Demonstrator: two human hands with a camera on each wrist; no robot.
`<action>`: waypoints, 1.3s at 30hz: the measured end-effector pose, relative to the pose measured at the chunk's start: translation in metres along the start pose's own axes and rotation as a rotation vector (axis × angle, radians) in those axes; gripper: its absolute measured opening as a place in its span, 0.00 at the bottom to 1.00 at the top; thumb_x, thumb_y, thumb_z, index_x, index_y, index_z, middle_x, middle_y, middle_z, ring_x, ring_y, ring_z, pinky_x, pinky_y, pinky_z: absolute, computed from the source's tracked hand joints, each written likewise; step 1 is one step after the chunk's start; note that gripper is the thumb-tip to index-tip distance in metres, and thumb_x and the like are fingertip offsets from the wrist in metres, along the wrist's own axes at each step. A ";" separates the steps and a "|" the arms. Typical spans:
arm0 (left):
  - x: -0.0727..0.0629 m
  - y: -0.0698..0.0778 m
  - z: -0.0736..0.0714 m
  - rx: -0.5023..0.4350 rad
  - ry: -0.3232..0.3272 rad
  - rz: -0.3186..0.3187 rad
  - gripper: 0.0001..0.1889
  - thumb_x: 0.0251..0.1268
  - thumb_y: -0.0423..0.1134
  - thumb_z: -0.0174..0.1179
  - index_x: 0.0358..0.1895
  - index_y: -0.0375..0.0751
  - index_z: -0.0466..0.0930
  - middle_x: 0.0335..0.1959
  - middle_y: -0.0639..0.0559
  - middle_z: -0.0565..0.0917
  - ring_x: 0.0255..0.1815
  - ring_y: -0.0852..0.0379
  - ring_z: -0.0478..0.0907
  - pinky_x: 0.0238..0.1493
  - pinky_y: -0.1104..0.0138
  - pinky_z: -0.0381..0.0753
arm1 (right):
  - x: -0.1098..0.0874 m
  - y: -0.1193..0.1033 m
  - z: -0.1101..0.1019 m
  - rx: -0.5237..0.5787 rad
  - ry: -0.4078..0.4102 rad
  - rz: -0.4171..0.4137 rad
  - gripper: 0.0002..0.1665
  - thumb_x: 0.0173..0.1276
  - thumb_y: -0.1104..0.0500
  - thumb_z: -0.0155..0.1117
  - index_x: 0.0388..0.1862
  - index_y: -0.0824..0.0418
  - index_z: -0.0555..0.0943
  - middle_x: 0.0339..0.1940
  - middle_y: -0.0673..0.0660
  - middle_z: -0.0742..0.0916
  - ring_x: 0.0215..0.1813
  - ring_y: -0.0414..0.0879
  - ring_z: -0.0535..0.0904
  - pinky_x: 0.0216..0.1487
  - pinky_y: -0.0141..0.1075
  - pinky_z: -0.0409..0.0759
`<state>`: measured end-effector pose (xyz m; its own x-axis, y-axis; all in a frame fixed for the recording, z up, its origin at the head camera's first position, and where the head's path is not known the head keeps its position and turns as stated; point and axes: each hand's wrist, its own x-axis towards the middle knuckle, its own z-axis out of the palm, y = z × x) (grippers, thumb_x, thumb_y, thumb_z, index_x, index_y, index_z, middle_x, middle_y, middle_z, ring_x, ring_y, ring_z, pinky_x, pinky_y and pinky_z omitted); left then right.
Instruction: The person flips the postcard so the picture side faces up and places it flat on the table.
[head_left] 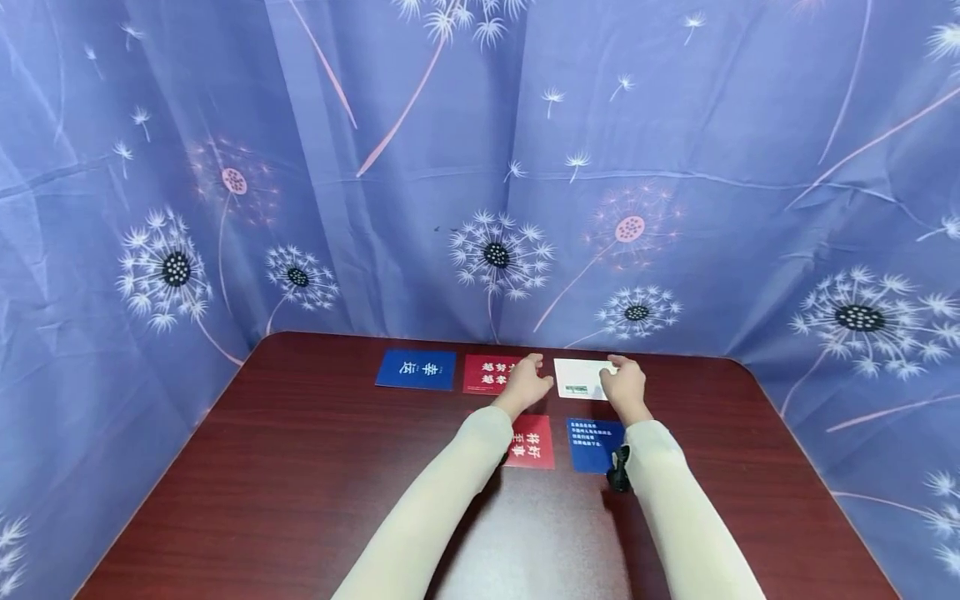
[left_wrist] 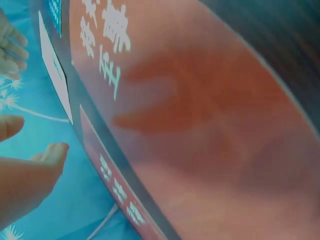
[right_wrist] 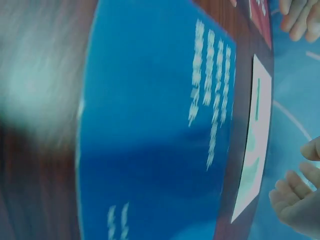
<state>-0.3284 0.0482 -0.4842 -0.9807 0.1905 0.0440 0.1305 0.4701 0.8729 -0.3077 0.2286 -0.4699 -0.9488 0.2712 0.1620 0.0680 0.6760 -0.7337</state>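
My left hand (head_left: 525, 385), fingers loosely bent and apart from the thumb, hovers over the right edge of the back red card (head_left: 483, 372). Nothing is between its fingers in the left wrist view. A white card (head_left: 572, 372) with a small green picture lies flat between my two hands. Overlapping its right end is my right hand (head_left: 624, 387), whose fingers are relaxed and hold nothing in the right wrist view. Under my left forearm lies the front red card (head_left: 534, 437), partly hidden. The front blue card (head_left: 588, 442) with white lines of writing sits by my right wrist.
Another blue card (head_left: 416, 369) with white characters lies at the back left of the dark red wooden table (head_left: 300, 467). A blue curtain (head_left: 420, 250) with dandelion prints hangs right behind the table's back edge. A black wrist device (head_left: 618, 468) is on my right sleeve.
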 end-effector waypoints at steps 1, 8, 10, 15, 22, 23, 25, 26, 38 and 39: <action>0.009 -0.012 0.007 -0.013 0.003 0.033 0.28 0.58 0.34 0.63 0.64 0.30 0.69 0.55 0.41 0.80 0.56 0.50 0.77 0.56 0.64 0.75 | 0.000 0.002 -0.003 -0.003 -0.010 0.017 0.27 0.61 0.66 0.50 0.60 0.76 0.73 0.57 0.76 0.77 0.55 0.69 0.72 0.54 0.54 0.71; 0.004 -0.001 0.015 -0.202 -0.168 -0.102 0.34 0.61 0.30 0.62 0.69 0.25 0.58 0.66 0.33 0.69 0.67 0.42 0.67 0.66 0.59 0.67 | 0.000 0.012 -0.014 0.008 -0.093 0.121 0.31 0.62 0.65 0.48 0.64 0.77 0.68 0.62 0.76 0.73 0.61 0.69 0.68 0.60 0.54 0.68; -0.002 0.004 0.016 -0.235 -0.183 -0.108 0.33 0.62 0.29 0.60 0.68 0.23 0.58 0.65 0.31 0.69 0.66 0.41 0.68 0.65 0.58 0.69 | -0.001 0.013 -0.015 -0.002 -0.122 0.144 0.33 0.61 0.64 0.48 0.65 0.78 0.66 0.62 0.77 0.72 0.60 0.69 0.69 0.60 0.54 0.69; -0.011 0.008 0.019 -0.212 -0.179 -0.115 0.33 0.63 0.31 0.59 0.68 0.23 0.58 0.62 0.30 0.71 0.64 0.41 0.69 0.63 0.58 0.71 | -0.003 0.014 -0.014 -0.022 -0.139 0.182 0.33 0.62 0.63 0.48 0.63 0.81 0.66 0.60 0.78 0.73 0.62 0.69 0.67 0.62 0.54 0.68; -0.008 0.004 0.026 -0.264 -0.169 -0.149 0.35 0.61 0.32 0.61 0.69 0.24 0.57 0.66 0.30 0.67 0.68 0.38 0.64 0.66 0.56 0.67 | -0.006 0.017 -0.015 -0.051 -0.090 0.199 0.30 0.63 0.63 0.48 0.60 0.82 0.70 0.59 0.77 0.75 0.62 0.70 0.67 0.63 0.55 0.68; -0.007 0.003 0.028 -0.285 -0.158 -0.161 0.35 0.61 0.32 0.61 0.69 0.25 0.58 0.66 0.31 0.68 0.68 0.39 0.65 0.66 0.57 0.67 | -0.006 0.017 -0.016 -0.045 -0.085 0.204 0.30 0.63 0.63 0.48 0.60 0.81 0.70 0.59 0.77 0.74 0.63 0.71 0.66 0.63 0.55 0.67; -0.005 0.003 0.029 -0.324 -0.130 -0.182 0.33 0.61 0.31 0.61 0.68 0.24 0.60 0.64 0.31 0.69 0.66 0.39 0.67 0.65 0.57 0.68 | -0.005 0.018 -0.017 -0.031 -0.081 0.214 0.31 0.62 0.63 0.47 0.61 0.81 0.69 0.60 0.77 0.73 0.64 0.71 0.64 0.64 0.55 0.66; -0.004 0.002 0.030 -0.343 -0.116 -0.196 0.32 0.61 0.31 0.61 0.67 0.24 0.61 0.63 0.32 0.70 0.65 0.40 0.68 0.64 0.58 0.69 | -0.005 0.019 -0.018 -0.022 -0.081 0.220 0.31 0.62 0.63 0.47 0.62 0.80 0.69 0.61 0.77 0.73 0.64 0.71 0.64 0.65 0.55 0.66; -0.001 0.010 0.028 -0.458 -0.001 -0.263 0.27 0.55 0.24 0.58 0.61 0.21 0.68 0.56 0.33 0.76 0.60 0.44 0.73 0.61 0.59 0.73 | -0.003 0.016 -0.025 0.092 -0.045 0.297 0.32 0.58 0.68 0.46 0.63 0.79 0.69 0.62 0.77 0.71 0.66 0.69 0.61 0.63 0.53 0.67; -0.002 0.011 0.028 -0.455 0.002 -0.267 0.27 0.55 0.24 0.58 0.61 0.21 0.69 0.57 0.33 0.75 0.60 0.44 0.72 0.60 0.59 0.73 | -0.002 0.015 -0.025 0.099 -0.038 0.304 0.31 0.58 0.68 0.46 0.62 0.79 0.69 0.62 0.77 0.72 0.66 0.69 0.61 0.64 0.52 0.67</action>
<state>-0.3211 0.0769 -0.4882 -0.9714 0.1135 -0.2084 -0.2002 0.0799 0.9765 -0.2966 0.2559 -0.4649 -0.9004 0.4239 -0.0979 0.3218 0.4976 -0.8055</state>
